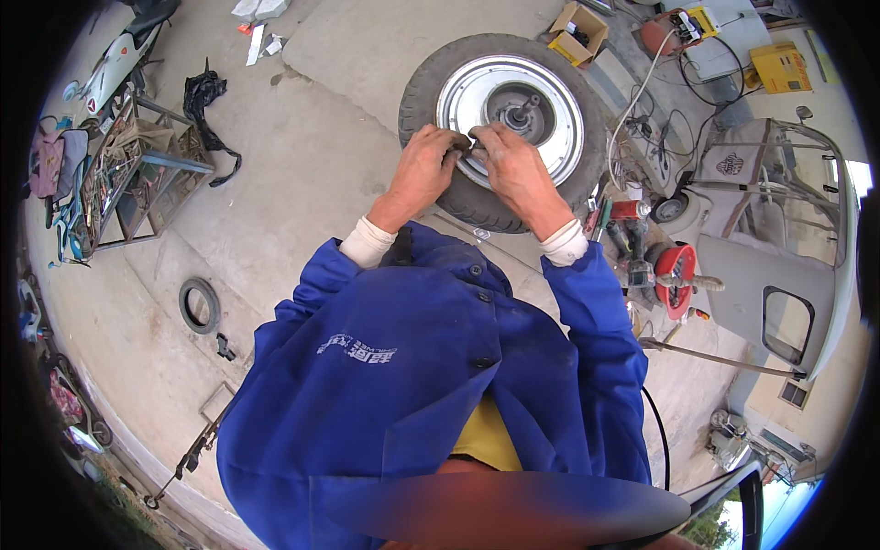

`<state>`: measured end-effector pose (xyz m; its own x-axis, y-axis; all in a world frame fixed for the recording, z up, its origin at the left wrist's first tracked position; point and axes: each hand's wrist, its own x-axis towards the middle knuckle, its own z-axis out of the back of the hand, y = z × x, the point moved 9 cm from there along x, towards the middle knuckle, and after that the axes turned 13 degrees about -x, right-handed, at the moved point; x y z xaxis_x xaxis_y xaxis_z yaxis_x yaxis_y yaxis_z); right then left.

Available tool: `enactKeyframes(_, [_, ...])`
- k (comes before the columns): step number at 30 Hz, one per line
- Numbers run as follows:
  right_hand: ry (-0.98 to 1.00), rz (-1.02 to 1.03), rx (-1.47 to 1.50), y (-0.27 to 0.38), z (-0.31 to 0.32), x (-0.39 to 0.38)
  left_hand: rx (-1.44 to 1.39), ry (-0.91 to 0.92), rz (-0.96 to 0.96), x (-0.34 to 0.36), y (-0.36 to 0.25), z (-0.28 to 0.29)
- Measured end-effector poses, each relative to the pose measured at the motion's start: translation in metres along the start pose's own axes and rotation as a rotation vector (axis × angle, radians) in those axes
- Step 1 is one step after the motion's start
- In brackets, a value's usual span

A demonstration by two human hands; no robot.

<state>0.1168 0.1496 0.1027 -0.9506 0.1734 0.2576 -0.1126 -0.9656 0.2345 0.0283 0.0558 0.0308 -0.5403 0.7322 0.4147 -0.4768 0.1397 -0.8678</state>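
Here in the head view, the action is at twelve to one o'clock, where a big wheel [506, 108] lies flat on the concrete floor [321, 137], black tyre [422, 101] outside, bright silver rim [458, 82] inside, and an axle stub [529, 104] poking up from the recessed hub.

And look at those hands! The left hand [422, 170] is at about eight o'clock on the wheel, fingers curled in toward the thumb over the rim's edge. The right hand [518, 170] comes in at six o'clock, fingers bent, its tips pointing left to meet the other's, almost touching. Something small and dark seems to sit between them, but whether either hand truly grips it, I cannot tell. Blue sleeves [591, 289], pale cuffs [562, 242], both forearms leaning in from below.

Round the dial now! At one o'clock, an open cardboard box [579, 32]. Just before three, a red spray can [630, 210]; at three, a red basin [676, 275], with a pale vehicle body [747, 284] beyond it. Over at nine, a small loose tyre [211, 298] lies on the floor; at ten, a tool-laden metal rack [165, 160], a crumpled black bag [203, 92] just beside it.
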Motion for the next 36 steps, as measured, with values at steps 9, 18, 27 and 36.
enactKeyframes(9, [0.005,0.005,0.003,0.003,0.007,0.006,0.025,0.013,0.003,0.001,-0.001,0.001])
enactKeyframes(18, [0.107,0.111,-0.224,0.012,-0.002,0.014,-0.023,-0.012,0.013,0.004,-0.007,0.003])
enactKeyframes(27, [0.188,0.228,-0.253,0.021,0.003,0.032,-0.197,0.054,0.073,0.005,0.03,-0.005])
enactKeyframes(36, [0.11,0.27,-0.316,0.025,0.011,0.036,-0.299,0.007,0.243,0.003,0.041,-0.003])
